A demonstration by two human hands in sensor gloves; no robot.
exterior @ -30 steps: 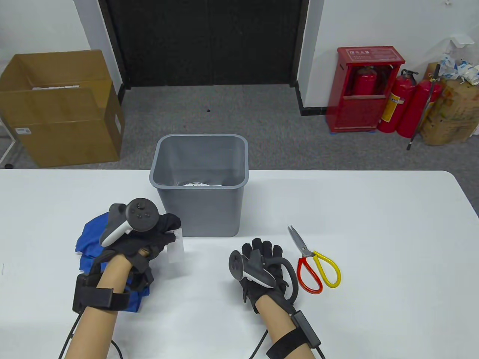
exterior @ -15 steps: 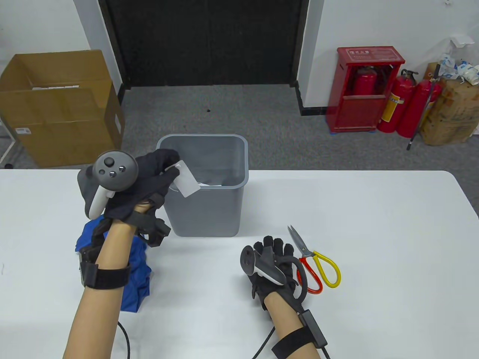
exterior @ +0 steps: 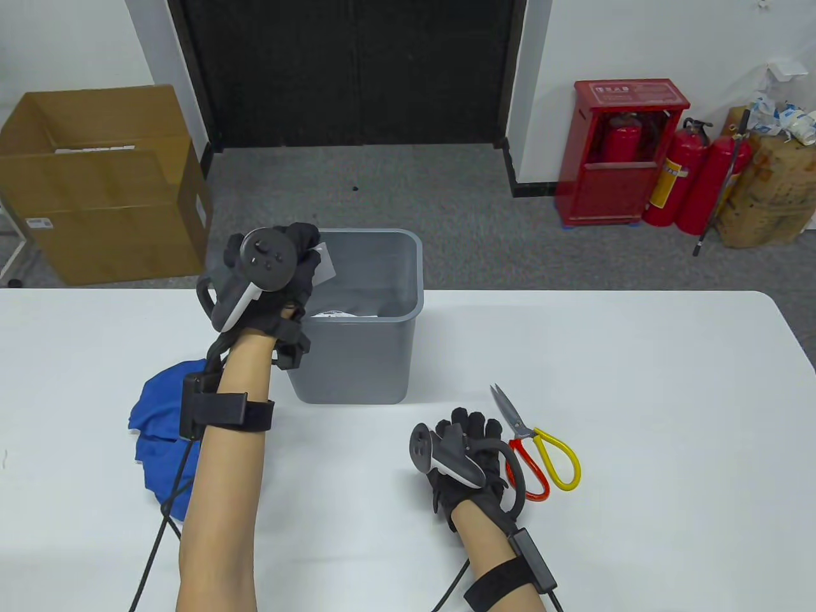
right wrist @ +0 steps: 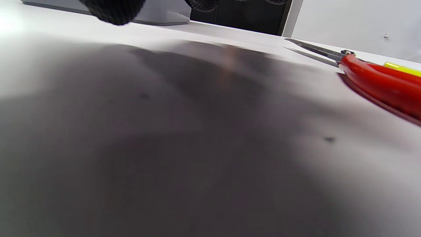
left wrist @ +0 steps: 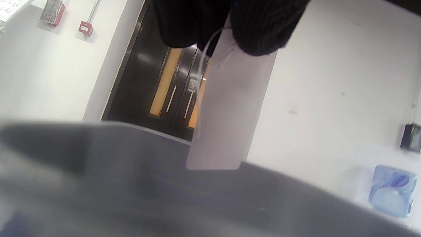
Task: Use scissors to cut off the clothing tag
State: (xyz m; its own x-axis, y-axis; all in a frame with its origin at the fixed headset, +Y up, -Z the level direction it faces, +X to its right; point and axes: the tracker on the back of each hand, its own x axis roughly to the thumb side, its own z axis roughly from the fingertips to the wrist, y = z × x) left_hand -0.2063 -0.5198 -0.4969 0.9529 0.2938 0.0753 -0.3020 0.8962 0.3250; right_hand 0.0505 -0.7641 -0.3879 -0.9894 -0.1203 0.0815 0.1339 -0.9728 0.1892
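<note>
Now the gloved left hand [exterior: 280, 287] pinches a white rectangular card tag [left wrist: 227, 112] above the grey plastic bin's [exterior: 395, 331] left rim; the right hand [exterior: 468, 462] lies flat, fingers spread, beside red-and-yellow-handled scissors [exterior: 532, 446] toward the table's near edge.

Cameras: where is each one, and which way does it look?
Table view: above, looking down at the table; both forearms show, left hand at the bin.
Left wrist view: faces the bin rim; fingertips pinch the tag.
Right wrist view: low over the table; fingertips show on top.
Shared: the scissors.
</note>
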